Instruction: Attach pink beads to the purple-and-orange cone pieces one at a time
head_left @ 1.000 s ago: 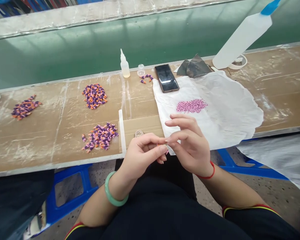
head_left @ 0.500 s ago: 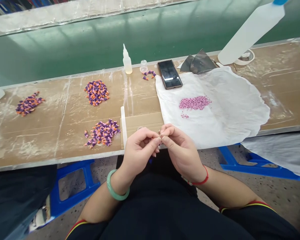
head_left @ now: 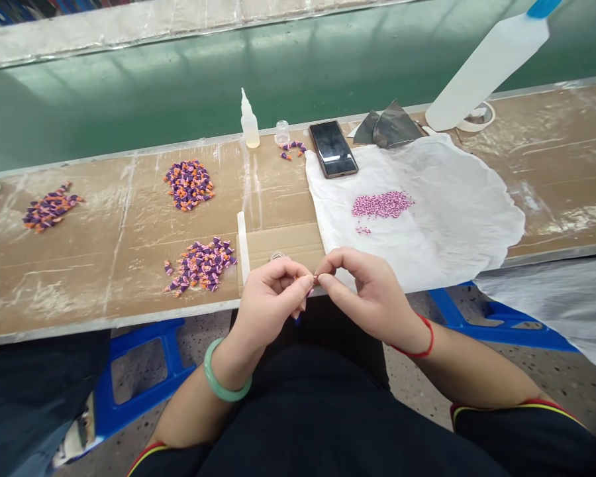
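Both hands meet over the table's front edge, thumbs and forefingers pinched together at the tips. My left hand (head_left: 273, 298), with a green bangle at the wrist, is closed on a small purple-and-pink piece (head_left: 297, 318), mostly hidden by the fingers. Close against it, my right hand (head_left: 372, 291) pinches something too small to make out. Left of the hands lies a pile of little purple, pink and orange pieces (head_left: 206, 264). Tiny pink bits (head_left: 383, 204) are spread on a white cloth (head_left: 457, 218) beyond my right hand. Behind the fingers is a cardboard sheet (head_left: 291, 240).
Two more piles (head_left: 189, 185) (head_left: 52, 208) of coloured pieces lie to the left. Along the back edge stand a dropper bottle (head_left: 250, 126), a small clear cup (head_left: 281, 132), a phone (head_left: 334, 149), a tape roll (head_left: 479, 118) and a leaning white bottle (head_left: 487, 73).
My right hand has opened out a little to the right, its wrist turning and its forearm swinging outward. The left hand keeps its pinch. The view has shifted slightly.
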Motion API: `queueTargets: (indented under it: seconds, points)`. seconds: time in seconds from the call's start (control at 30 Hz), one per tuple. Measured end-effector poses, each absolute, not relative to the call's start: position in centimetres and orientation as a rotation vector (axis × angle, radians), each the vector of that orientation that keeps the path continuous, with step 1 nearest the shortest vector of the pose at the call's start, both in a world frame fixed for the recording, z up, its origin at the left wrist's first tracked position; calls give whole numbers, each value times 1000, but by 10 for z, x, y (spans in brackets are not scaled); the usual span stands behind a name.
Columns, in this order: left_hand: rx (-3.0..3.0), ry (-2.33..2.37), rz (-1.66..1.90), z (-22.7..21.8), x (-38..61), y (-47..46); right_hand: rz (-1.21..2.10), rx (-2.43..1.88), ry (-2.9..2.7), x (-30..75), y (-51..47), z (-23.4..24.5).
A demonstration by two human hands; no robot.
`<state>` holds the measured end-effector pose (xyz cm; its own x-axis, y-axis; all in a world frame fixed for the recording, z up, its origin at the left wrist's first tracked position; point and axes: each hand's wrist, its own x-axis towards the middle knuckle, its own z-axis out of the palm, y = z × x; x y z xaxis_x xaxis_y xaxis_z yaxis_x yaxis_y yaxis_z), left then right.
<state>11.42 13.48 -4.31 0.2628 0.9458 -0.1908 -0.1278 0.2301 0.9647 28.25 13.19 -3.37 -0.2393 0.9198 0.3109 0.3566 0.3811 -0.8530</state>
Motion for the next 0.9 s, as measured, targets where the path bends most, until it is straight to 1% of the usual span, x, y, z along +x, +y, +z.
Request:
queueTargets:
  seconds: [0.33, 0.53, 0.73, 0.9]
  points:
    - [1099, 1029, 902, -36, 109, 137, 702, -1076, -1965, 284, 135, -33]
    - [1065, 1031, 877, -34, 106, 138, 818, -1075, -1992, 282, 139, -34]
    - [978, 1069, 993, -40, 90, 138, 987, -1022, -2011, 282, 147, -30]
    - [949, 1123, 1019, -49, 70, 137, 976, -968, -2165, 284, 166, -26]
